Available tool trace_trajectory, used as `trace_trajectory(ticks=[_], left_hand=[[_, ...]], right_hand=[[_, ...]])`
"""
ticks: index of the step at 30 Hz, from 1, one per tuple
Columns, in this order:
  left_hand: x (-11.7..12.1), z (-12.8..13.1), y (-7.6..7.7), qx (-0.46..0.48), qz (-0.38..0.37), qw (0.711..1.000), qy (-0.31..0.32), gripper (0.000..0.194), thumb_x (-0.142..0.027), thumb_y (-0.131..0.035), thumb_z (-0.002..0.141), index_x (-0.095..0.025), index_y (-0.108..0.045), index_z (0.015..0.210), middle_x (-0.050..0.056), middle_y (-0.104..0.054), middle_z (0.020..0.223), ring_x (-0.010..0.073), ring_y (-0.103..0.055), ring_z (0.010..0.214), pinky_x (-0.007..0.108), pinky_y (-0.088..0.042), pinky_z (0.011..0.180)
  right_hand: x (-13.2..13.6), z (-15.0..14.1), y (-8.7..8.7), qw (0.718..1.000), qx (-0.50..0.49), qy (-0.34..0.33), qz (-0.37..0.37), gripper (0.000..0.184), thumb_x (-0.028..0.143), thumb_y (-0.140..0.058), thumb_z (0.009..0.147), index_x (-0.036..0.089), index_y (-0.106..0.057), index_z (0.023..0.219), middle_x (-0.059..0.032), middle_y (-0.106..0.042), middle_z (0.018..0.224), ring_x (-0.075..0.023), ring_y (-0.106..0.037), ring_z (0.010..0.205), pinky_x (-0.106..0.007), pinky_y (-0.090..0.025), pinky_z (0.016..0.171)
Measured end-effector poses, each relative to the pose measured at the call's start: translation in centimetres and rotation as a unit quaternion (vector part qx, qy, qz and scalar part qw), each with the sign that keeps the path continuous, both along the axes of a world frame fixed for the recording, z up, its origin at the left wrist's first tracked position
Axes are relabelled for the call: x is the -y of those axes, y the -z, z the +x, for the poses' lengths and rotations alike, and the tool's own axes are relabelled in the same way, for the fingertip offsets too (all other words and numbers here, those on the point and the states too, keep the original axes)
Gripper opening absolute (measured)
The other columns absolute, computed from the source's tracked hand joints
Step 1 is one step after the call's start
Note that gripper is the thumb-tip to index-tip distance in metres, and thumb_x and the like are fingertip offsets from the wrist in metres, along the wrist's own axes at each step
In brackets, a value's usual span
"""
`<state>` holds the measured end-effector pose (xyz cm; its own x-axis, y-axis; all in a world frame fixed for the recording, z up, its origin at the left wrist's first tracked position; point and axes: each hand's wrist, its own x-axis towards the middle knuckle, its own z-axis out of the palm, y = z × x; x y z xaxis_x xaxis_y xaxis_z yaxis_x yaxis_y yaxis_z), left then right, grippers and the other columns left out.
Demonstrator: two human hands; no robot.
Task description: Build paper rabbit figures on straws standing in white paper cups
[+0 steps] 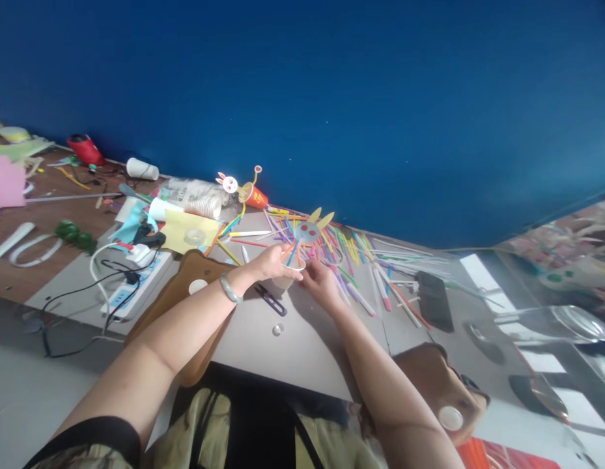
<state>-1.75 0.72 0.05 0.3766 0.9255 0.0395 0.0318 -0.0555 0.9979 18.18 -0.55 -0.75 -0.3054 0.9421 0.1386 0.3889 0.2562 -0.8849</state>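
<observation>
My left hand (271,263) is closed round a small paper cup (282,283) with its open rim tilted up. Coloured strips, orange and blue, rise out of the cup to a grey rabbit face (307,232) with red eyes and yellow ears. At the cup's right side is my right hand (320,281), its fingers curled and pinched together; what they hold is hidden. Just below the hands lie a dark utility knife (271,300) and a small roll of clear tape (278,330).
Many coloured sticks (353,251) lie spread behind my hands. A finished-looking rabbit on a red cup (257,197) stands near the wall. To the left are stacked paper cups (207,207), yellow paper (185,228) and a power strip (136,283); a dark phone (434,299) lies right.
</observation>
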Motion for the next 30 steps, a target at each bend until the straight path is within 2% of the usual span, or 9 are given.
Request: trace_trajectory(ticks=[5,9,11,15,19,22,24,26,30], left_hand=[[-0.1,0.0,0.1,0.008,0.011,0.999,-0.046,0.058,-0.031,-0.098,0.053,-0.015,-0.073,0.102,0.009,-0.077,0.103,0.0265,-0.071,0.101,0.038,-0.054,0.095],[-0.1,0.1,-0.1,0.042,-0.016,0.999,-0.031,0.052,-0.034,-0.095,0.058,-0.013,-0.073,0.101,0.009,-0.076,0.101,0.0238,-0.071,0.092,0.037,-0.055,0.088],[-0.1,0.2,-0.2,0.075,-0.024,0.996,-0.029,0.053,-0.032,-0.094,0.057,-0.013,-0.072,0.101,0.010,-0.075,0.104,0.0238,-0.071,0.095,0.037,-0.054,0.088],[-0.2,0.4,-0.2,0.111,-0.022,0.993,-0.022,0.053,-0.029,-0.095,0.056,-0.013,-0.070,0.101,0.012,-0.075,0.112,0.0258,-0.070,0.107,0.039,-0.053,0.096],[-0.2,0.4,0.2,0.099,-0.024,0.995,-0.016,0.052,-0.028,-0.095,0.058,-0.013,-0.069,0.101,0.013,-0.075,0.110,0.0261,-0.071,0.103,0.044,-0.052,0.098],[-0.2,0.4,0.3,0.096,-0.017,0.995,-0.023,0.052,-0.029,-0.095,0.059,-0.013,-0.069,0.101,0.011,-0.075,0.107,0.0257,-0.070,0.103,0.043,-0.052,0.098],[-0.1,0.4,0.3,0.095,-0.028,0.995,-0.018,0.054,-0.034,-0.094,0.061,-0.013,-0.069,0.104,0.011,-0.075,0.106,0.0246,-0.071,0.099,0.041,-0.054,0.093],[-0.2,0.3,0.3,0.095,-0.041,0.994,-0.026,0.061,-0.038,-0.095,0.060,-0.013,-0.068,0.108,0.011,-0.075,0.106,0.0237,-0.070,0.095,0.039,-0.054,0.089],[-0.6,0.3,0.7,0.113,-0.034,0.989,-0.085,0.079,-0.038,-0.102,0.046,-0.015,-0.064,0.111,0.008,-0.073,0.105,0.0209,-0.069,0.094,0.034,-0.053,0.087]], right_hand=[[-0.1,-0.1,-0.1,0.999,-0.033,-0.001,-0.003,0.011,0.033,-0.060,0.085,0.023,-0.058,0.082,0.0013,-0.066,0.060,-0.0166,-0.063,0.054,-0.027,-0.049,0.056],[-0.5,0.6,-0.2,0.999,-0.031,-0.014,0.008,0.014,0.035,-0.060,0.087,0.023,-0.060,0.081,0.0015,-0.065,0.059,-0.0163,-0.063,0.054,-0.028,-0.050,0.059],[-0.7,1.1,-0.2,0.999,-0.016,-0.025,0.020,0.014,0.035,-0.060,0.088,0.022,-0.063,0.083,0.0015,-0.065,0.059,-0.0160,-0.061,0.053,-0.027,-0.048,0.057],[-1.2,1.7,0.1,0.996,0.027,-0.038,0.081,0.013,0.031,-0.059,0.089,0.021,-0.067,0.087,-0.0002,-0.067,0.066,-0.0155,-0.059,0.055,-0.027,-0.046,0.057],[-1.5,2.0,0.1,0.981,0.069,-0.051,0.175,0.013,0.027,-0.056,0.089,0.020,-0.066,0.084,-0.0026,-0.066,0.073,-0.0165,-0.058,0.064,-0.028,-0.046,0.063],[-1.4,1.9,-0.1,0.976,0.088,-0.054,0.194,0.014,0.026,-0.054,0.091,0.021,-0.064,0.083,-0.0031,-0.064,0.074,-0.0166,-0.056,0.066,-0.028,-0.046,0.065],[-1.2,1.6,-0.1,0.979,0.081,-0.039,0.182,0.012,0.027,-0.054,0.091,0.021,-0.063,0.084,-0.0029,-0.064,0.075,-0.0165,-0.056,0.066,-0.028,-0.046,0.065],[-1.1,1.2,-0.1,0.989,0.049,-0.020,0.140,0.012,0.030,-0.055,0.092,0.021,-0.062,0.086,-0.0012,-0.063,0.071,-0.0160,-0.057,0.063,-0.028,-0.046,0.063],[-1.3,0.8,0.3,0.997,-0.069,0.019,0.022,0.020,0.042,-0.059,0.091,0.022,-0.059,0.087,0.0023,-0.062,0.063,-0.0151,-0.059,0.056,-0.028,-0.049,0.060]])
